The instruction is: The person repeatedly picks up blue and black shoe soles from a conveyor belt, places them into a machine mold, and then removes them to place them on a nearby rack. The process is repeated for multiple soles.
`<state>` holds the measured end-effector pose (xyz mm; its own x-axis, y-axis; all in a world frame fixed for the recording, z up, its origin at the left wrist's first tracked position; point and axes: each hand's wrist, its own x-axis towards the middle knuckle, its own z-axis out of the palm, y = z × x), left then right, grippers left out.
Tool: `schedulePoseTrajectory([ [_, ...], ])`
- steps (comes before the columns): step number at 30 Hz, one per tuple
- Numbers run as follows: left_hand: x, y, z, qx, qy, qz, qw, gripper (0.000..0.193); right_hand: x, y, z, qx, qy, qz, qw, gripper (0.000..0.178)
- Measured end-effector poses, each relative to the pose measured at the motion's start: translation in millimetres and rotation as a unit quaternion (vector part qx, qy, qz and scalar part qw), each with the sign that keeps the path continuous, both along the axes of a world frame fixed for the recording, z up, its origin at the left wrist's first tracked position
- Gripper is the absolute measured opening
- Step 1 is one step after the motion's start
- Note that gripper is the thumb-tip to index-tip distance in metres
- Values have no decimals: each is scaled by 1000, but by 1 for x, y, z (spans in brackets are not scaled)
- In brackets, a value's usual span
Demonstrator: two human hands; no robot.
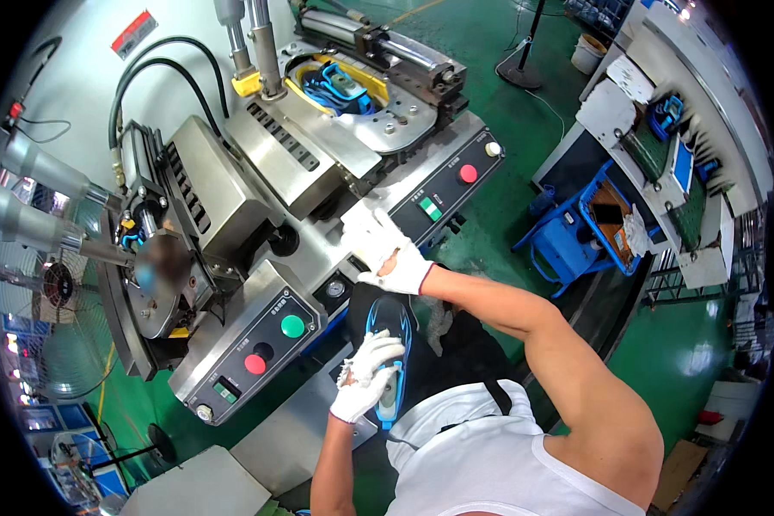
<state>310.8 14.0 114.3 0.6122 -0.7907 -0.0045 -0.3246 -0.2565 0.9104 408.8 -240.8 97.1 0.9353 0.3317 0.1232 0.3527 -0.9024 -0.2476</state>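
My left hand (pixel 370 371), in a white work glove, is closed around the side of a black and blue shoe (pixel 392 311). The shoe lies lengthwise above my lap, its dark toe end pointing away from me. My right hand (pixel 387 254), gloved too, is over the front edge of the metal machine (pixel 305 230), its fingers stretched forward. I see nothing held in it; whether it touches the metal cannot be told. Another blue shoe (pixel 340 86) sits inside the yellow-edged holder at the machine's far right station.
Green and red push buttons (pixel 292 326) are on the machine's near left panel; the right panel has a red button (pixel 467 174). A blue chair (pixel 568 236) with a brown tray stands at right, beside a conveyor (pixel 688 202) carrying shoes. A fan (pixel 56 297) stands at left.
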Motion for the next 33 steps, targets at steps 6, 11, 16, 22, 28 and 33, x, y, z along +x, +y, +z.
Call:
schedulePoseTrajectory([
  [6,-20,-46,2,-23,-118,85,989,30,-137,-34,6,245,-40,-135,959,97],
  [11,-44,-140,32,-82,-149,80,982,34,-319,-49,39,382,166,-253,873,120],
  [16,-91,-274,103,-243,-193,-80,947,42,-356,-58,42,300,-175,-392,852,125],
  [22,-151,-383,172,-371,-297,-271,837,70,-384,-161,72,406,-329,-632,572,69],
  [28,-118,-333,93,-241,-206,-357,878,62,-410,-365,117,260,-588,-605,470,58],
  [33,-87,-237,10,-49,-133,-247,959,54,-482,-607,54,46,-274,-871,405,97],
])
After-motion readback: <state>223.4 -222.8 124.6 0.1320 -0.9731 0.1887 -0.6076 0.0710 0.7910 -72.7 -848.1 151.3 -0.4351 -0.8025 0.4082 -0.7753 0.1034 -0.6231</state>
